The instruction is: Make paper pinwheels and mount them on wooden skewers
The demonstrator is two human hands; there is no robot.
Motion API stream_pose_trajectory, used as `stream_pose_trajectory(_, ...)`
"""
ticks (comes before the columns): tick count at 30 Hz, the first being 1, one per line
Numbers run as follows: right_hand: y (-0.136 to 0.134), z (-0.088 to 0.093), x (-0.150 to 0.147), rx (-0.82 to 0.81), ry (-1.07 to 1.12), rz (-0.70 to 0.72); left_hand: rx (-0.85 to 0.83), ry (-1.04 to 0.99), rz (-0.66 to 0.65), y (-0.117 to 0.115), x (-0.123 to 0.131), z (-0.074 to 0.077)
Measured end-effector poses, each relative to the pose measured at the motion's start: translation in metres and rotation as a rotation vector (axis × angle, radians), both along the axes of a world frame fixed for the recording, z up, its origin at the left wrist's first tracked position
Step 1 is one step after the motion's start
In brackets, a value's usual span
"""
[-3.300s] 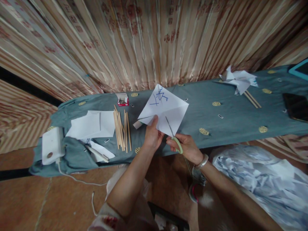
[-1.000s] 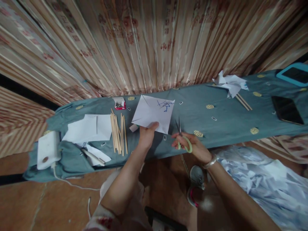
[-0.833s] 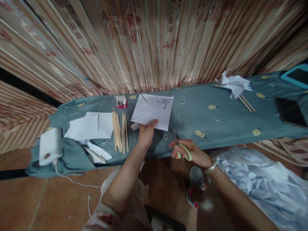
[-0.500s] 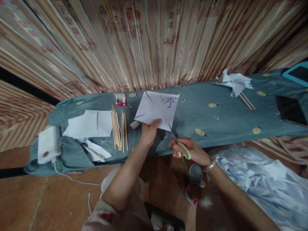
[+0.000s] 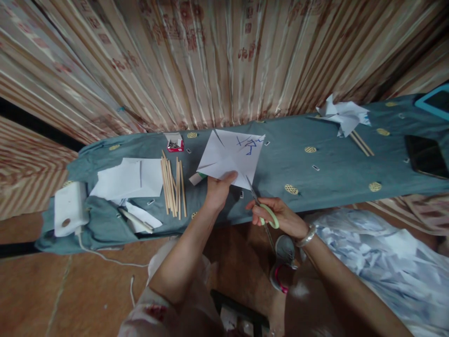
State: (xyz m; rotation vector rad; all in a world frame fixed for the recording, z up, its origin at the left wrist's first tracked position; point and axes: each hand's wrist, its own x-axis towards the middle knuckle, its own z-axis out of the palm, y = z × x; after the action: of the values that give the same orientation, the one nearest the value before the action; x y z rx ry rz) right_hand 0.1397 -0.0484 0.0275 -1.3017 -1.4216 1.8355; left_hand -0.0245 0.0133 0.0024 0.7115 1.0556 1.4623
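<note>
My left hand (image 5: 218, 193) pinches the near edge of a white square of paper (image 5: 231, 157) with blue pen marks, held above a long bench draped in teal cloth (image 5: 322, 166). My right hand (image 5: 280, 219) grips green-handled scissors (image 5: 261, 208). The blades point up and left, and their tips meet the paper's lower right corner. A bracelet sits on my right wrist.
Left of the paper lie several wooden sticks (image 5: 172, 187), loose white sheets (image 5: 126, 178), a small red box (image 5: 174, 145) and a white device with a cable (image 5: 69, 209). A paper pinwheel (image 5: 343, 116) on sticks, a dark phone (image 5: 425, 156) and small clips lie to the right. A curtain hangs behind.
The scissors were cutting into the paper, came away to the right a second ago, and are now back at the paper's lower right corner. The left hand turned the sheet.
</note>
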Motion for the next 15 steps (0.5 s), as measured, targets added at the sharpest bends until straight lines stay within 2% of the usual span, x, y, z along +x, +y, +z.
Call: stream_pose_trajectory(15,0.0001,0.0002,0.0007,-0.003,-0.001,0.004,0.034,0.013,-0.022,-0.0016,-0.0003,0.0008)
